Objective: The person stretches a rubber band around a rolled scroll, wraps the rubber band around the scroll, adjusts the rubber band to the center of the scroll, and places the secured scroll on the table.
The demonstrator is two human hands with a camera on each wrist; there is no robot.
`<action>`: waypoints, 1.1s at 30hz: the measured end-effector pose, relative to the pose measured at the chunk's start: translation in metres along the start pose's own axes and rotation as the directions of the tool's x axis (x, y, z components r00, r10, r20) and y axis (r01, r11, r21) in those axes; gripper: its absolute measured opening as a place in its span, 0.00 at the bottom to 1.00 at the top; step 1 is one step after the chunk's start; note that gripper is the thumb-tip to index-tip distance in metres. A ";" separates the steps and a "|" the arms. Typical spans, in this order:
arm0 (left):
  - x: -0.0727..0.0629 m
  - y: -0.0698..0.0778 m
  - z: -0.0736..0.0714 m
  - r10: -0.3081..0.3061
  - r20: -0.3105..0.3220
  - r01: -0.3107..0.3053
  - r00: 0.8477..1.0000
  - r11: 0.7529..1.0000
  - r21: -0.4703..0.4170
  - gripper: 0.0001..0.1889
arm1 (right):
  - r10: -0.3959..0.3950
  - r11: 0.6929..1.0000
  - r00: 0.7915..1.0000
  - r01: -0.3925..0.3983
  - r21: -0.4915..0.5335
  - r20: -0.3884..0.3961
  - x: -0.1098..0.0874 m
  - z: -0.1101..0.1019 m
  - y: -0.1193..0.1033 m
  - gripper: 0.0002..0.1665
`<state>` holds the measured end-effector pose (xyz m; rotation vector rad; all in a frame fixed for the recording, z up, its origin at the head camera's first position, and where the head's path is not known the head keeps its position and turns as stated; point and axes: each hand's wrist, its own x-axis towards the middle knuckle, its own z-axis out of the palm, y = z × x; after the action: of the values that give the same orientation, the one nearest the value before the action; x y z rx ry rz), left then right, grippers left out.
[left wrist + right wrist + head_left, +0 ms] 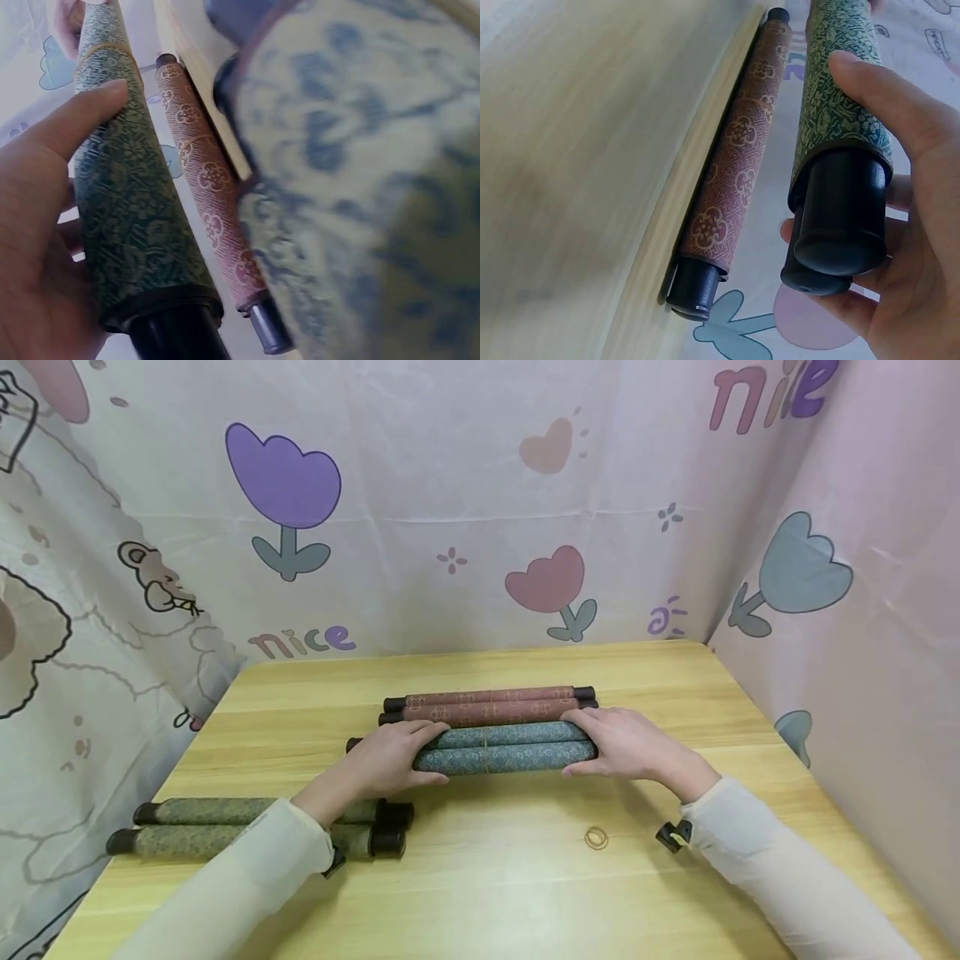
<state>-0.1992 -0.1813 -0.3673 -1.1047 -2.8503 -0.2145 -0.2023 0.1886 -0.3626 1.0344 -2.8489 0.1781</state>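
Both hands hold a blue-green patterned scroll (525,756) rolled from its two ends into a pair of rolls, just above the table. A thin rubber band (485,753) circles its middle. My left hand (390,758) grips one end, thumb on the near side and fingers over the far side. At the other end, my right hand (626,745) has the same grip. In the right wrist view, two stacked black knobs (840,217) stick out beside the palm. Directly behind lies a red patterned double-rolled scroll (491,710), also banded at the middle.
An olive-green double scroll (195,839) lies at the left, partly under my left forearm. Tan rubber bands (587,837) rest on the wooden table (510,885) to the right. A printed curtain (420,468) hangs behind and along both sides.
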 end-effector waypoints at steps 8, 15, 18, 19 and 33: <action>0.013 0.000 -0.004 -0.069 0.104 0.069 0.992 0.998 0.011 0.44 | 0.016 1.000 1.000 -0.016 -0.005 -0.015 0.006 0.003 0.003 0.47; 0.028 -0.002 -0.007 -0.074 0.148 0.072 0.986 0.997 0.017 0.43 | 0.008 1.000 0.999 -0.009 -0.014 -0.038 0.011 0.005 0.009 0.46; 0.033 -0.004 -0.007 -0.074 0.171 0.071 0.983 0.997 0.024 0.43 | 0.021 1.000 0.999 -0.021 -0.004 -0.033 0.015 0.006 0.012 0.47; 0.035 -0.005 -0.007 -0.074 0.181 0.071 0.981 0.997 0.024 0.43 | 0.023 1.000 0.999 -0.023 0.001 -0.027 0.016 0.007 0.012 0.47; 0.051 -0.009 0.009 -0.121 0.271 0.117 0.955 0.993 0.029 0.43 | 0.034 0.999 0.999 -0.033 -0.023 0.031 0.024 0.021 0.023 0.49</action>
<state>-0.2434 -0.1523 -0.3713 -1.0337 -3.1594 -0.0530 -0.2366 0.1882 -0.3819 0.9947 -2.8908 0.1336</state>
